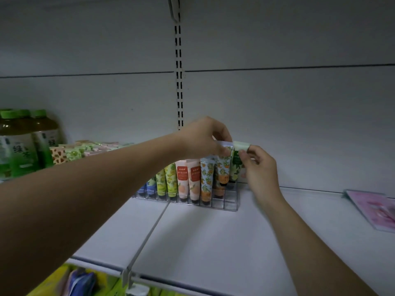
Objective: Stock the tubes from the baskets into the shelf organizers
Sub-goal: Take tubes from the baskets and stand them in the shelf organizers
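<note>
At the far left end of the white metal shelf (213, 236) stand green-capped bottles of green tea (27, 144), and just to their right, along the shelf's back edge, lie small patterned packets (72, 153) in green, pink and brown.

Near the middle of the shelf, toward the back edge, sits a clear plastic slotted organizer (226, 202). Printed squeeze tubes (188, 180) stand in it cap down, crimped ends up, in a row: blue ones at the left, then yellow-green lemon prints, peach-coloured ones with red labels, and pale blue ones with orange fruit.

The left hand (203, 138) reaches across from the left and pinches the flat white top of an orange-fruit tube (224, 161) near the organizer's right end. Just beside it, the right hand (259, 165) grips with thumb and fingers the top of a dark green tube with white flowers (236, 162), which stands upright in what looks like the last slot on the right; the blur makes the exact slot hard to tell.

At the shelf's right edge lies a flat pink packet (376, 210). Below the front edge, bright yellow and blue packages (81, 283) show.
</note>
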`<action>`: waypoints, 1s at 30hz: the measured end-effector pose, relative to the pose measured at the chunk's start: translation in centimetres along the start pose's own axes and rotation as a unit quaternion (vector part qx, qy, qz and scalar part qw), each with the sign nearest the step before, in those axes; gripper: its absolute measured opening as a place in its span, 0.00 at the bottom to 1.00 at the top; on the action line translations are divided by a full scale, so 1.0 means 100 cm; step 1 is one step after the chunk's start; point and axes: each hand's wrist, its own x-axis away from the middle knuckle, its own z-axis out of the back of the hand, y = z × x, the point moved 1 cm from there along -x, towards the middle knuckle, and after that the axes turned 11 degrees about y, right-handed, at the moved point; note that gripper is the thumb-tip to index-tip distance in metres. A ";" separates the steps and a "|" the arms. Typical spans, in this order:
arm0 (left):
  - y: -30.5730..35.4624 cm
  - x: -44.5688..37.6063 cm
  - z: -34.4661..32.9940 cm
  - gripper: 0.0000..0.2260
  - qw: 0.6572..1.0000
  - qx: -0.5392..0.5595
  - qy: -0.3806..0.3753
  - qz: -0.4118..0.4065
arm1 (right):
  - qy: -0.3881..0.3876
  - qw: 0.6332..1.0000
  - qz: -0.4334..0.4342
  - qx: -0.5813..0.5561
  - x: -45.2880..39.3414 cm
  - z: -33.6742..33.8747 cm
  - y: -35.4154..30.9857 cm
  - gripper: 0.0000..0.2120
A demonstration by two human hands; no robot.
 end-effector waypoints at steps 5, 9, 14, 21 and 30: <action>0.000 -0.004 -0.003 0.07 0.999 -0.042 -0.009 -0.009 | -0.006 1.000 -0.001 -0.010 0.001 0.000 0.000 0.06; -0.002 -0.002 -0.011 0.07 0.995 -0.095 -0.003 -0.027 | 0.002 1.000 0.002 -0.012 0.001 0.000 0.000 0.07; -0.002 -0.006 -0.010 0.09 0.991 -0.126 -0.001 -0.037 | 0.010 1.000 0.003 -0.017 -0.001 0.001 0.000 0.08; -0.001 -0.005 -0.010 0.10 0.986 -0.160 -0.027 -0.047 | 0.020 1.000 0.013 -0.013 -0.003 0.001 0.001 0.07; -0.013 0.006 -0.028 0.11 0.983 -0.175 -0.009 -0.054 | 0.010 1.000 0.006 -0.006 -0.001 0.003 0.002 0.06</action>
